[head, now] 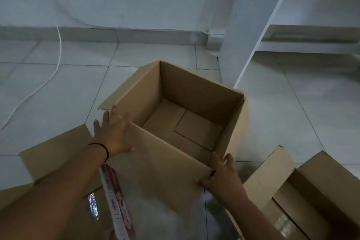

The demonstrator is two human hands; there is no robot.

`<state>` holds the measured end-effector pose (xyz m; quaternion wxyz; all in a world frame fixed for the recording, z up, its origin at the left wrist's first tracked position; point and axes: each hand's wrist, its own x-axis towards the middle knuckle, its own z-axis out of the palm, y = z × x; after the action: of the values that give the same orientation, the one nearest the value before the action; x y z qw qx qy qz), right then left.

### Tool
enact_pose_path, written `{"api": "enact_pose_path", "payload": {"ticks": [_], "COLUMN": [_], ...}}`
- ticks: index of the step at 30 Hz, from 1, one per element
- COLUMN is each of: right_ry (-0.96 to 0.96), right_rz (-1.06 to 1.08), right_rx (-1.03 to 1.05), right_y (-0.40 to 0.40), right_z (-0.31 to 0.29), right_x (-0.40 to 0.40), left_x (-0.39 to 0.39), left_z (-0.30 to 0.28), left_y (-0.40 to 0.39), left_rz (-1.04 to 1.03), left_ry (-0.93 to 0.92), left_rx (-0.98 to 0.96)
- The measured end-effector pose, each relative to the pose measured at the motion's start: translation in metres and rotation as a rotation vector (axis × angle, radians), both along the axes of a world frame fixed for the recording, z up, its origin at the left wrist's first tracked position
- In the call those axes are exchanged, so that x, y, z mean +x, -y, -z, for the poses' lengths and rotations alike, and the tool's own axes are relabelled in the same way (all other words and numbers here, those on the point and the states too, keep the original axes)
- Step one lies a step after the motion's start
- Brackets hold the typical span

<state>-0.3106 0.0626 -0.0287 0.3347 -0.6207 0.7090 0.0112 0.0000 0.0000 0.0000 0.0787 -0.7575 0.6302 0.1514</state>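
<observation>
- At the near left corner of the cardboard box (pixel 196 87), the left hand (pixel 112 135) lays straight, spread fingers (pixel 115 112) against the left wall, thumb on the near wall.
- The right hand (pixel 224 176) clasps the near right corner, thumb on the near wall and fingers curled round the side.
- The box stands open-topped on the tiled floor (pixel 58 87), its near wall slanting from one hand to the other. No long axis shows.
- Both hands touch it, so neither is nearer; a two-handed shift looks ready.
- Flattened cardboard (pixel 50 154) lies under the left forearm, and a second box (pixel 321 191) sits near the right hand.
</observation>
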Motion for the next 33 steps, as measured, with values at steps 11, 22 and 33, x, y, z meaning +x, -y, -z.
{"api": "enact_pose_path", "payload": {"ticks": [11, 22, 33], "right_ry": [-0.011, -0.006, 0.056], "right_rz": [0.024, 0.111, 0.148], "right_rx": [-0.023, -0.120, -0.055], "right_y": [0.011, 0.025, 0.071], "right_z": [0.001, 0.005, 0.000], "right_x": [0.009, -0.001, -0.021], "left_x": [0.018, 0.015, 0.009], "left_z": [0.011, 0.019, 0.035], "left_y": [0.044, 0.047, 0.025], "left_rz": [-0.041, -0.111, -0.258], "left_ry": [-0.006, -0.037, -0.156], "left_rx": [0.087, -0.035, -0.141]}}
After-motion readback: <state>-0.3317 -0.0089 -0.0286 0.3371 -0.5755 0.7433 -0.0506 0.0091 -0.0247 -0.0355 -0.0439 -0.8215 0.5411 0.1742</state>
